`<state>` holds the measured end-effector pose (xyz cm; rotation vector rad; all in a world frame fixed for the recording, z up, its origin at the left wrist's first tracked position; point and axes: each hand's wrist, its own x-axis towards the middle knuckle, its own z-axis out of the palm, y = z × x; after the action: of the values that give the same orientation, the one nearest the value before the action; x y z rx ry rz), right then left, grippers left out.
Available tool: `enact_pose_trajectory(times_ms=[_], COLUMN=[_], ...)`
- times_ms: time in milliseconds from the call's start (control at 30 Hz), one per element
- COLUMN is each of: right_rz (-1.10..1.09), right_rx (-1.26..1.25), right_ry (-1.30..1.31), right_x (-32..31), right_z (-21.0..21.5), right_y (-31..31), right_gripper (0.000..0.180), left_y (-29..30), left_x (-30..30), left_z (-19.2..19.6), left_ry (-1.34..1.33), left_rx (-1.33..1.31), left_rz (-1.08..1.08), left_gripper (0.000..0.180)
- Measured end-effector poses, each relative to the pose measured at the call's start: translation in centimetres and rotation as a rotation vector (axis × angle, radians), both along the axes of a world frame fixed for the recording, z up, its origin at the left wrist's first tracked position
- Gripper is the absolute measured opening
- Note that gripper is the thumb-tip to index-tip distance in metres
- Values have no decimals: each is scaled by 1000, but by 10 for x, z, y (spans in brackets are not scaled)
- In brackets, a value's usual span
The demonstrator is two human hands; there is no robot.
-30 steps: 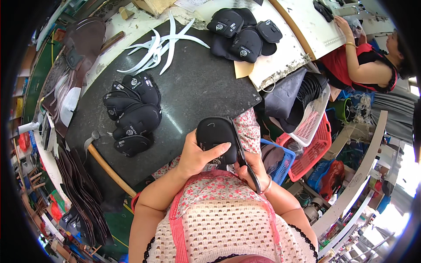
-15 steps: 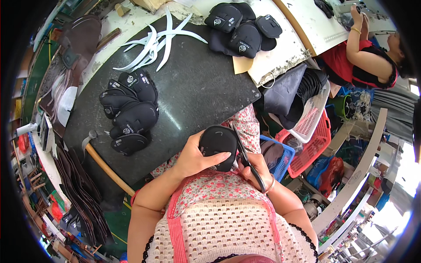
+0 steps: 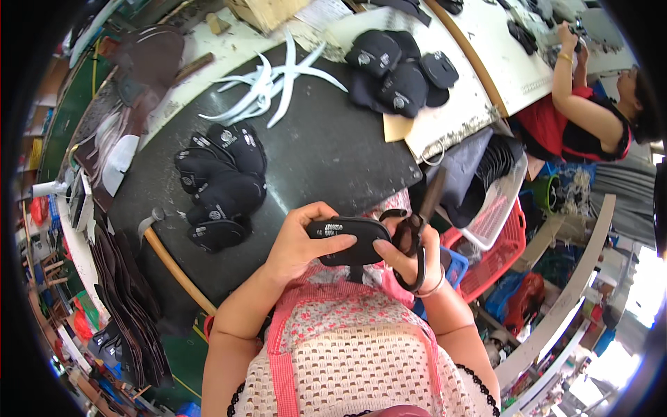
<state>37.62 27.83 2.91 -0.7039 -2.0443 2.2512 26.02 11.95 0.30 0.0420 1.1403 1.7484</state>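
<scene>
My left hand (image 3: 300, 244) pinches the left end of a rounded black padded piece (image 3: 368, 230) with small white print, its thumb on top. The piece is tilted in front of my apron, so it looks narrow. My right hand (image 3: 431, 256) presses its thumb on the right end of the same piece. Dark-handled scissors (image 3: 433, 197) are also in my right hand, their blades pointing up and away from the piece. On the black board (image 3: 326, 149) beyond my left hand lies a pile of similar black padded pieces (image 3: 229, 193).
White curved strips (image 3: 283, 83) and another pile of black pieces (image 3: 403, 87) lie farther back. A wooden-handled hammer (image 3: 179, 269) is at left. White (image 3: 499, 201) and red baskets (image 3: 495, 264) stand at right. A co-worker (image 3: 590, 115) sits at far right.
The padded piece has been tilted from facing up to nearly edge-on. My right thumb has come onto it, and the scissors have swung away from its edge to the right. The view has shifted slightly.
</scene>
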Motion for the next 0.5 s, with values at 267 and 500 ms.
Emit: enact_pose_trajectory(times_ms=[267,500], right_rz=[591,826], right_rx=[-162,-130], right_ry=[31,-17], right_x=[4,3], right_z=[-19,-17], right_y=[34,49], right_gripper=[49,60], left_y=[-13,-13], left_x=[-8,-19], left_z=[3,1], left_ry=[219,221], left_rx=[-59,-71], left_rz=[65,-12], left_gripper=[19,18])
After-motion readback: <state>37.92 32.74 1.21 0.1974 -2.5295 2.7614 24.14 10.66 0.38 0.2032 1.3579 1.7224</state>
